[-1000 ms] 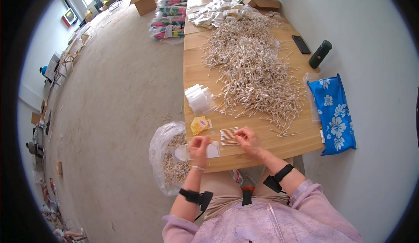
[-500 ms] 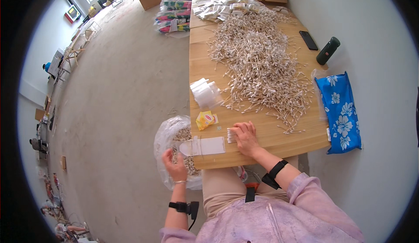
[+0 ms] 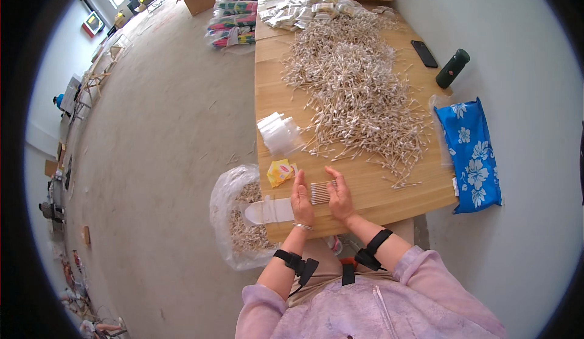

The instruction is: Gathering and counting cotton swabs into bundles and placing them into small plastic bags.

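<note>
At the left, a clear plastic bag [image 3: 220,217] of loose swabs sits beyond the table [image 3: 377,202] edge. Over that edge lies a white packaging sleeve [image 3: 278,211], its long axis running left to right, rounded end pointing left and out past the wood; its right end reaches the left hand [image 3: 302,200].

That hand stands on edge, fingers straight and close together, pointing away from the body, pinching nothing. Between the hands, flat on the table, is a neat row of cotton swabs [image 3: 322,193]. Each swab's long axis runs left to right, one tip toward either palm; the row itself stacks away from the person. The right hand [image 3: 340,196] faces the left, fingers extended, at the row's right end; how firmly either palm presses, I cannot tell.

The step in hand looks like evening up the swab ends. The next move calls for level, equal pressure from both sides, keeping the row flat.
</note>
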Demonstrator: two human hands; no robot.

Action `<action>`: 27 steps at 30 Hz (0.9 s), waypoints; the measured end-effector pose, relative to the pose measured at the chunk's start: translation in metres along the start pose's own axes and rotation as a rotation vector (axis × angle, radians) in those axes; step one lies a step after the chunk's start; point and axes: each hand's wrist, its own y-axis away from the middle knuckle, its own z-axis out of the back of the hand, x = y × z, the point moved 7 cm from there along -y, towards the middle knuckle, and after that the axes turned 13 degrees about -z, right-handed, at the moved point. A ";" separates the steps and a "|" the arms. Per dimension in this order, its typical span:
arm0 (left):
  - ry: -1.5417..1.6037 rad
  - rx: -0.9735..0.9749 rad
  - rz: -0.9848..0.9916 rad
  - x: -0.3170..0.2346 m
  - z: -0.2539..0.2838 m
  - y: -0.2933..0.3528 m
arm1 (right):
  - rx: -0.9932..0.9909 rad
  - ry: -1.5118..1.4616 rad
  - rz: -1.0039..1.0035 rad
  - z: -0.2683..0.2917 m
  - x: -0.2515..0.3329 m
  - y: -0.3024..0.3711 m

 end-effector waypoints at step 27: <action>0.013 -0.067 -0.002 -0.012 -0.006 0.010 | -0.155 0.973 0.309 0.021 0.014 -0.063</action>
